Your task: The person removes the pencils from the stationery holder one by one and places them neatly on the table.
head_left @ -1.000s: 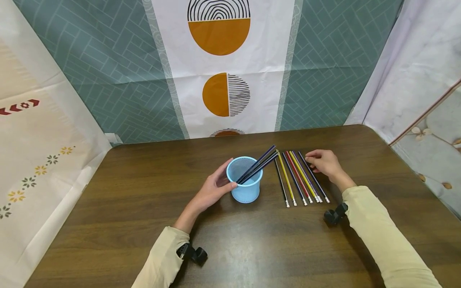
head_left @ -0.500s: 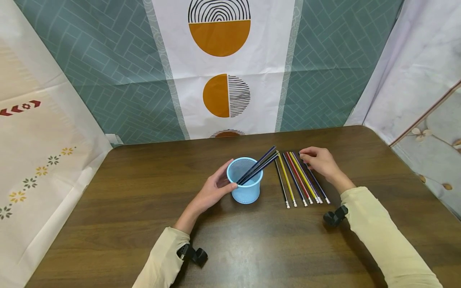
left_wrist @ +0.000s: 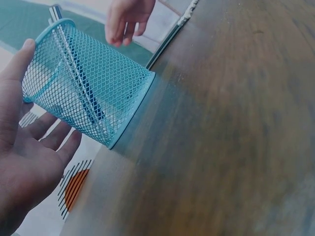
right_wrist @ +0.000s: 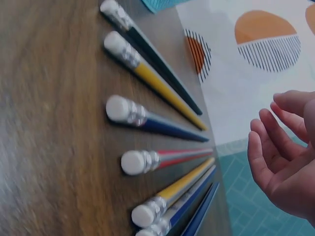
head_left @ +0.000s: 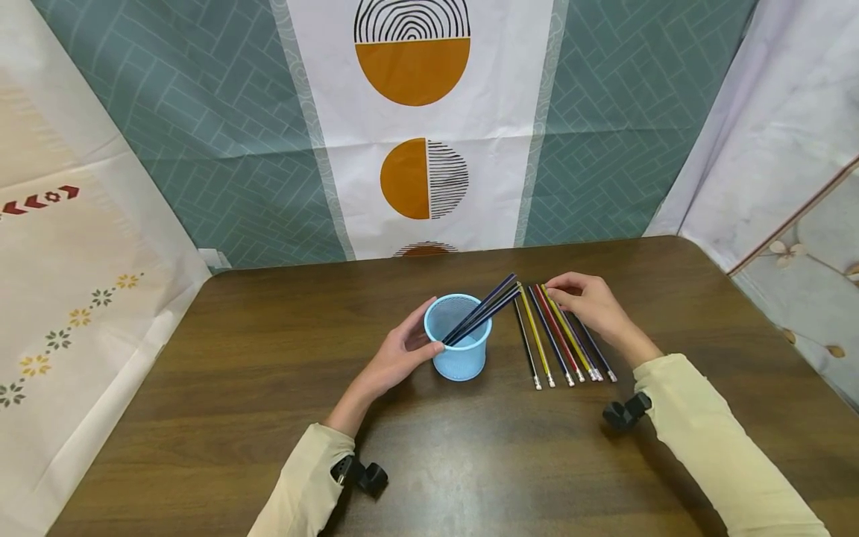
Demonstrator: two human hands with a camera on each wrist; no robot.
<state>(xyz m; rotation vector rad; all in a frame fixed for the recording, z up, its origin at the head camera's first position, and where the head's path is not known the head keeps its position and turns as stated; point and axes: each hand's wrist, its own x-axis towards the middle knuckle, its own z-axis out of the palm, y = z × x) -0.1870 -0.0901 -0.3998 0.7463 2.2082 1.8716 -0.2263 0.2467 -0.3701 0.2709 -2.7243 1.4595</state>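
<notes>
My left hand (head_left: 396,356) holds a light blue mesh pencil cup (head_left: 460,365) upright on the table, thumb at the rim and fingers around its far side. Several dark pencils (head_left: 479,313) lean out of the cup to the right. Beside it lies a row of pencils, eraser ends toward me, among them a red pencil (right_wrist: 183,154) and a yellow pencil (head_left: 535,333). My right hand (head_left: 589,302) hovers over the far ends of the row's right side, fingers loosely bent with nothing between them in the right wrist view. It covers the tips of the rightmost pencils.
The brown wooden table (head_left: 268,388) reaches back to a green patterned hanging (head_left: 235,149) with a white printed strip. Pale cloths hang at left and right. Each wrist carries a small black camera (head_left: 359,475).
My right hand has moved leftward over the far ends of the pencils, from the rightmost dark one toward the yellow one. The left hand and the cup have stayed in place.
</notes>
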